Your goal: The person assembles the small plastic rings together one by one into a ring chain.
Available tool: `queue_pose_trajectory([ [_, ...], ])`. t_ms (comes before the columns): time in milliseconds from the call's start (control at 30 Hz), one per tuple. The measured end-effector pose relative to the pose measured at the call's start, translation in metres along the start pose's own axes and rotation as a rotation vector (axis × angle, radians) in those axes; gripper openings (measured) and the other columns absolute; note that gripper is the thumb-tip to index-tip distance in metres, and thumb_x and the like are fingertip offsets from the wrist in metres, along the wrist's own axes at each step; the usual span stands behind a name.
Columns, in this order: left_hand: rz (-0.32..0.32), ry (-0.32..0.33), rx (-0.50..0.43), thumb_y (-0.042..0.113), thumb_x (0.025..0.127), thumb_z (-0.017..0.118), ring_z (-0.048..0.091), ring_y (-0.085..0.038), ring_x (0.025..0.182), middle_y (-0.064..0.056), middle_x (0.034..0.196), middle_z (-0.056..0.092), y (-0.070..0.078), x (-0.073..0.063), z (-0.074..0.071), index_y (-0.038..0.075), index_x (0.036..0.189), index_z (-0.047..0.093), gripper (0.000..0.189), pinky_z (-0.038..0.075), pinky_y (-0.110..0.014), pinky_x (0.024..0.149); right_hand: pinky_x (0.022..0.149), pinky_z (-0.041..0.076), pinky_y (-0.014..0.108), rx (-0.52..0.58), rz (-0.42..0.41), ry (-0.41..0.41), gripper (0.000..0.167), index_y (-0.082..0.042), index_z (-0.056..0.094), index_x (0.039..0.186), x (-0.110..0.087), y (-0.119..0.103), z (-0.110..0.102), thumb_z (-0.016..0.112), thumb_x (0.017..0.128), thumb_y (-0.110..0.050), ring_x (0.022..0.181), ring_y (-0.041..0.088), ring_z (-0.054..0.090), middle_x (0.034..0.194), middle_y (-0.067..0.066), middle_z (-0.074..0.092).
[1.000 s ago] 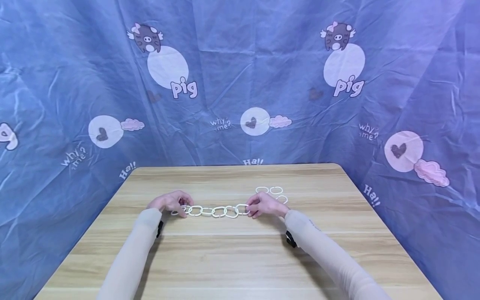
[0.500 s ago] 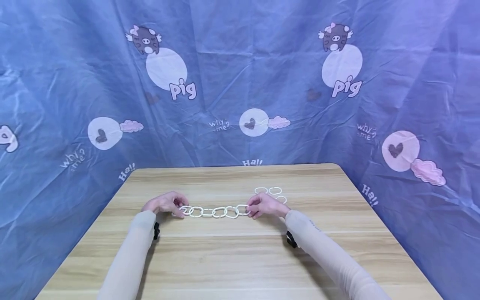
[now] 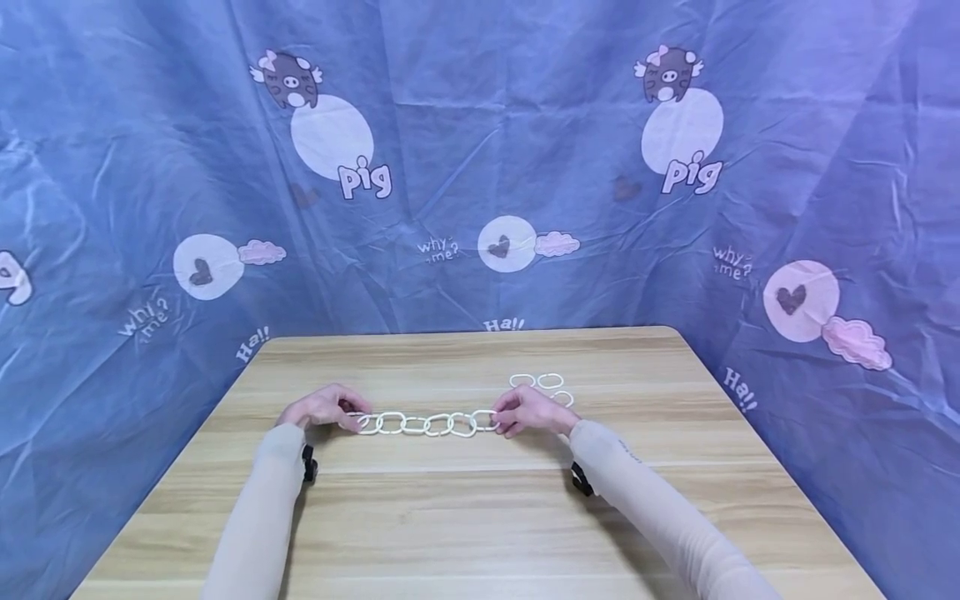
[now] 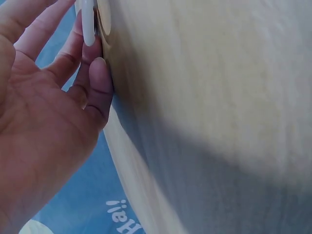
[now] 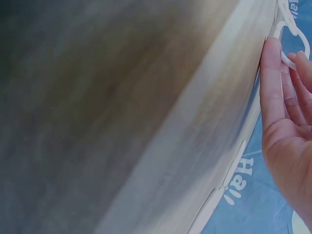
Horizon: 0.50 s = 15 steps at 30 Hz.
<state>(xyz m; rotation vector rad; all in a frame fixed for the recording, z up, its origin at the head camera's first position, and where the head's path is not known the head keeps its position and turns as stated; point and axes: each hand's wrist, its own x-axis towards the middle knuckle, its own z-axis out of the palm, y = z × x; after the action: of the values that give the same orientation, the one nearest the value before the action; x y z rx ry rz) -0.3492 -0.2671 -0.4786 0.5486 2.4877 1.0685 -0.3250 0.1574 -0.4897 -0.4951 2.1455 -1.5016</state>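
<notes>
A chain of several white oval plastic links (image 3: pixel 451 424) stretches sideways across the wooden table in the head view. At its left end, my left hand (image 3: pixel 324 407) holds a link between thumb and fingers, which partly hide it. In the left wrist view a piece of white link (image 4: pixel 88 24) shows by the fingertips. My right hand (image 3: pixel 531 410) pinches the link at the other end. That end link (image 5: pixel 307 44) shows as a white loop at the fingertips in the right wrist view.
Loose white links (image 3: pixel 551 387) lie just behind my right hand, one partly hidden by it. The wooden table (image 3: pixel 450 525) has rounded back corners. Blue printed cloth (image 3: pixel 450 167) hangs behind it and along both sides.
My left hand has shifted slightly left along the chain, and its left-end links have straightened out. The right hand and the loose links have stayed about where they were.
</notes>
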Motion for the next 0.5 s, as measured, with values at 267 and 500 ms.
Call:
queue_pose_trajectory([
  [267, -0.018, 0.008, -0.032, 0.002, 0.070, 0.080, 0.060, -0.016, 0.098, -0.014, 0.108, 0.070, -0.0006, -0.0045, -0.0031, -0.003, 0.111, 0.069, 0.042, 0.043, -0.030, 0.092, 0.076, 0.059, 0.037, 0.016, 0.008, 0.007, 0.022, 0.012, 0.063, 0.109, 0.0000, 0.0001, 0.0028, 0.062, 0.093, -0.002, 0.077, 0.019, 0.070, 0.093, 0.021, 0.071],
  [500, -0.053, 0.040, -0.011, 0.002, 0.070, 0.080, 0.060, -0.016, 0.098, -0.014, 0.110, 0.070, -0.0044, -0.0096, -0.0057, -0.002, 0.111, 0.070, 0.043, 0.045, -0.028, 0.089, 0.075, 0.060, 0.036, 0.024, 0.010, 0.015, 0.020, 0.012, 0.063, 0.109, -0.0004, -0.0014, 0.0042, 0.061, 0.092, 0.002, 0.076, 0.019, 0.070, 0.093, 0.022, 0.071],
])
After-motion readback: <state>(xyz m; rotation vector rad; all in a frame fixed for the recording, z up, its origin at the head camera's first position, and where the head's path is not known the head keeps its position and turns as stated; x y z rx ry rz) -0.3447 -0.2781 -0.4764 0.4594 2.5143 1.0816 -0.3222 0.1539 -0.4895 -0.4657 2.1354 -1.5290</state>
